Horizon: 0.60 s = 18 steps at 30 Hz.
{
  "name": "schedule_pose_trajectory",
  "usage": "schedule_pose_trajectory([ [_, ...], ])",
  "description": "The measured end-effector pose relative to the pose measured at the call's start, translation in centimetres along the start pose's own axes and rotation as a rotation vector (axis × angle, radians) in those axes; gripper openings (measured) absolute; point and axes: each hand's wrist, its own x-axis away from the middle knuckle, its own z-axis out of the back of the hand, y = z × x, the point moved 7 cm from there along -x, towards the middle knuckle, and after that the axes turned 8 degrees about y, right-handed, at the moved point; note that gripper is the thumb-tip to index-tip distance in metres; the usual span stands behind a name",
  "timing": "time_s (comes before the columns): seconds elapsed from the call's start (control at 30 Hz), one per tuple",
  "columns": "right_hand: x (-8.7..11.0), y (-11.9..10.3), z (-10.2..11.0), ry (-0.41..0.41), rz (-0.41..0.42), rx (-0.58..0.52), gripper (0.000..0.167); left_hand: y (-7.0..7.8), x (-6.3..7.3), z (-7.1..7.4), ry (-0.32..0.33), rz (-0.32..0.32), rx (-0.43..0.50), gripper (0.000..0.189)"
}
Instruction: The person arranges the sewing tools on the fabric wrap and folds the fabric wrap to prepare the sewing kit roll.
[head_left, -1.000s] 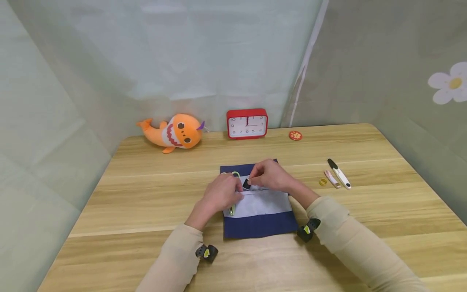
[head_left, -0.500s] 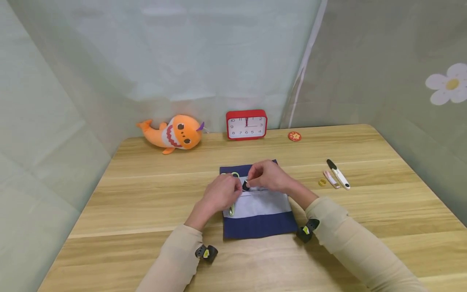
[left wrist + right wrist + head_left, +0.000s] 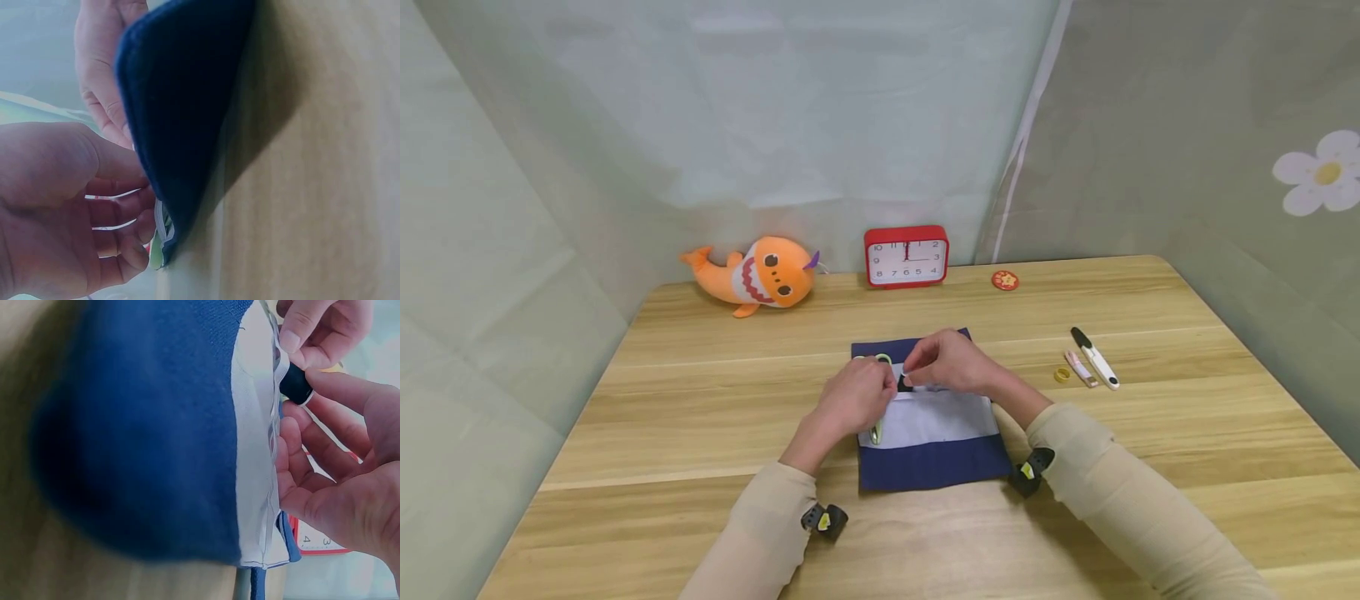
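A navy cloth pouch (image 3: 936, 464) with a pale grey pocket (image 3: 943, 417) lies spread on the table. My left hand (image 3: 856, 393) pinches the pocket's upper edge, its thumb on the rim in the right wrist view. Between the thumb and fingers of my right hand (image 3: 953, 362) is a small black spool (image 3: 296, 384) with a white end, partly down behind the pocket edge. Green-handled scissors (image 3: 876, 432) sit at the pouch's left side, mostly covered by the left hand. In the left wrist view the pouch (image 3: 181, 94) hides most of the right hand.
To the right lie white snips with a black tip (image 3: 1099, 362), a small pink-and-white clip-like item (image 3: 1081, 369) and a yellow ring (image 3: 1062, 375). Along the back are an orange shark plush (image 3: 767, 273), a red clock (image 3: 907, 258) and a round red badge (image 3: 1005, 280).
The black spool has gone lower, towards the pocket opening, and turned slightly in my right hand's fingers. My left hand has stayed at the pocket edge.
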Motion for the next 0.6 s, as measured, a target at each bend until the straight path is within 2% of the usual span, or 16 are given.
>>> schedule_pose_trajectory([
  [0.27,-0.33,0.00,-0.23,-0.027,-0.007,0.061,0.007,-0.08,0.01,-0.22,-0.021,0.006,0.011,0.017],
  [0.6,-0.61,-0.25,-0.38,-0.063,-0.003,0.085,0.008,0.00,0.00,-0.19,-0.009,-0.009,0.017,0.020],
])
